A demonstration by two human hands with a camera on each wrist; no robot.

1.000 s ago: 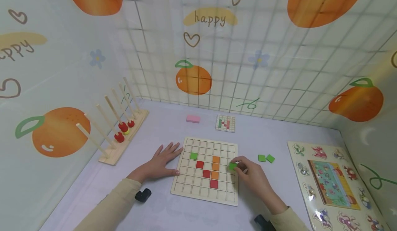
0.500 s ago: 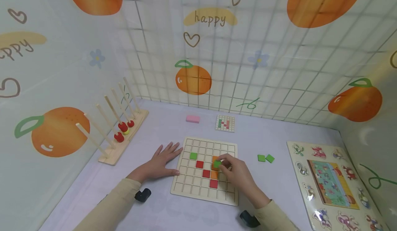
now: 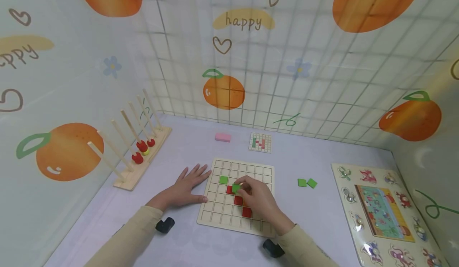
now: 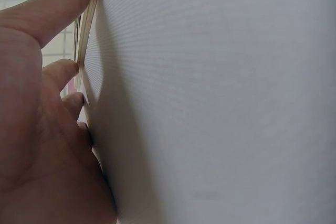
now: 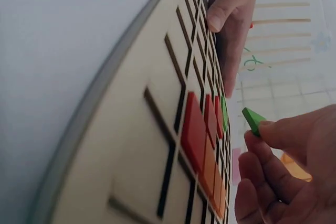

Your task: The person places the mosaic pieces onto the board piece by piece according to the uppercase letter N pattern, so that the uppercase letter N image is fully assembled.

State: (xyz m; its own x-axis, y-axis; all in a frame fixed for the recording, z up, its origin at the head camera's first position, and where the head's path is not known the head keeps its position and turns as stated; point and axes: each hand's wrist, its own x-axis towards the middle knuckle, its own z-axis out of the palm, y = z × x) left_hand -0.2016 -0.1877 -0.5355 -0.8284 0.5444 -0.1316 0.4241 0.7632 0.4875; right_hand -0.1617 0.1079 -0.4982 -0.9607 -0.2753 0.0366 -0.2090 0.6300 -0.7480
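Green tile (image 3: 236, 188), small, square and thin, is pinched between the thumb and index finger of the right hand (image 3: 259, 197). The right wrist view shows it raised clear of the grid board (image 3: 217, 209); from above it appears over the board's left-centre cells. The left hand (image 3: 186, 187) grasps nothing: it lies with fingers spread at the board's left edge, thumb touching that edge.

Handling, as judged from appearance: the tile should be light, rigid and hard to break, probably painted wood. Smooth faces may let it slip or turn. Take hold by two opposite edges, keeping the underside free. The board looks flat and stiff; steady it at the rim.

Seated in the board are one green square (image 3: 224, 180) at upper left and a diagonal of red squares (image 3: 238, 200). Orange squares (image 5: 209, 169) show in the right wrist view; from where I stand, the right hand covers them.

To the right of the board, two spare green tiles (image 3: 302, 183) lie side by side. Behind it rest a pattern card (image 3: 260, 142) and a pink block (image 3: 223, 137). Farther out stand a peg rack (image 3: 138, 175) on the left and an animal puzzle board (image 3: 358, 208) on the right
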